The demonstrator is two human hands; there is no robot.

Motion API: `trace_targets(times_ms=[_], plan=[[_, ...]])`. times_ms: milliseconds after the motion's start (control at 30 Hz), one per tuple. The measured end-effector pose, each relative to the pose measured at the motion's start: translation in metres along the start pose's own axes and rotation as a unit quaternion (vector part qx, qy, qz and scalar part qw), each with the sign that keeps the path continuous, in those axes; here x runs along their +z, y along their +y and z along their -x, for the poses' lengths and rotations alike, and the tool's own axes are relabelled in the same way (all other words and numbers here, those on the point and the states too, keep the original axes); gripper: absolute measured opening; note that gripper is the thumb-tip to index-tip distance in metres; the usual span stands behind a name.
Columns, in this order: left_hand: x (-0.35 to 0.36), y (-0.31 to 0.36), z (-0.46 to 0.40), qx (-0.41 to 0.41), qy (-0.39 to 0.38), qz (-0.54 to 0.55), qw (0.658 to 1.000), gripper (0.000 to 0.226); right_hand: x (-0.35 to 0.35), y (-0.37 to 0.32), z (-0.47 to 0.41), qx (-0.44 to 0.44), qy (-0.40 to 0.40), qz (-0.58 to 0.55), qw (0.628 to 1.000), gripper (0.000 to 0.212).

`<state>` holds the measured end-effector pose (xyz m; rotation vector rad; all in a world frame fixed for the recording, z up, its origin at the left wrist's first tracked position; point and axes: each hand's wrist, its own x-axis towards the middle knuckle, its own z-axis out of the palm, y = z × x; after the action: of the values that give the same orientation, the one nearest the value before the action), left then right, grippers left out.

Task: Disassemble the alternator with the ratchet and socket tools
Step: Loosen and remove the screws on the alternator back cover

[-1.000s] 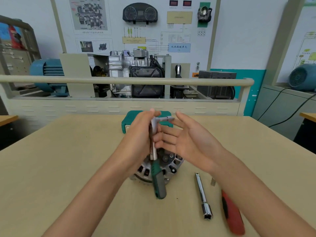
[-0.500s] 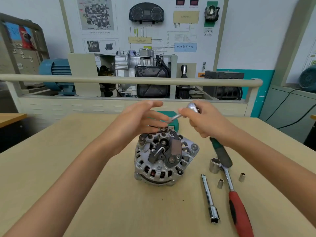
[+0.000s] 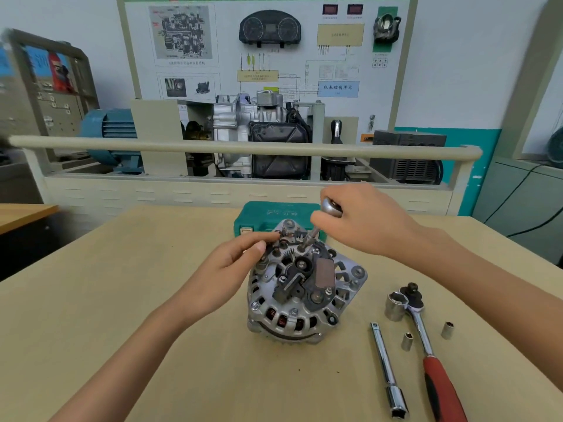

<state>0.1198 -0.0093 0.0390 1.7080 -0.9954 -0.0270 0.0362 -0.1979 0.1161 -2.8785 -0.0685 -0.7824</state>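
**Socket seated on the alternator's top terminal**

The alternator (image 3: pixel 304 287) sits near the middle of the pale wood-grain table (image 3: pixel 122 300), its ribbed, slotted cast-aluminium housing facing up, with copper windings glinting through the vents and a black plastic regulator block on top. The right hand (image 3: pixel 362 222) curls its fingers round the rounded chrome head of a small ratchet (image 3: pixel 330 207), whose slim socket (image 3: pixel 307 239) angles down onto a stud at the far edge of the alternator. The left hand (image 3: pixel 231 266) rests against the housing's left side, its fingers bent together and its fingertips touching the terminals there; I cannot tell whether they pinch anything.

To the right lie a chrome extension bar (image 3: pixel 387 370) with a square socket end, a bigger ratchet with a red grip (image 3: pixel 432 360) whose head touches a large hex socket (image 3: pixel 395 306), and two little polished sockets (image 3: pixel 407 341) standing upright on either side of its shank. Behind the alternator a teal plastic tool case (image 3: pixel 259 217) carries embossed lettering too small to read. The trainer board (image 3: pixel 338 88) beyond shows a blue label in Chinese characters, blurred
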Motion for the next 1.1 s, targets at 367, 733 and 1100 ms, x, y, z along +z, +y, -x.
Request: trace_targets(times_ms=[367,733,1100], plan=[[0.005,-0.002,-0.009,0.012,0.012,-0.01,1.0,0.038,0.012,0.032,-0.004,0.006,-0.035,0.027,0.999,0.025],[0.01,0.009,-0.014,0.026,-0.014,-0.006,1.0,0.04,0.011,0.031,-0.008,0.028,-0.055,0.028,0.998,0.025],[0.023,0.022,-0.05,0.083,-0.082,-0.195,0.974,0.014,0.013,0.001,-0.011,0.016,-0.016,0.165,0.986,0.035]])
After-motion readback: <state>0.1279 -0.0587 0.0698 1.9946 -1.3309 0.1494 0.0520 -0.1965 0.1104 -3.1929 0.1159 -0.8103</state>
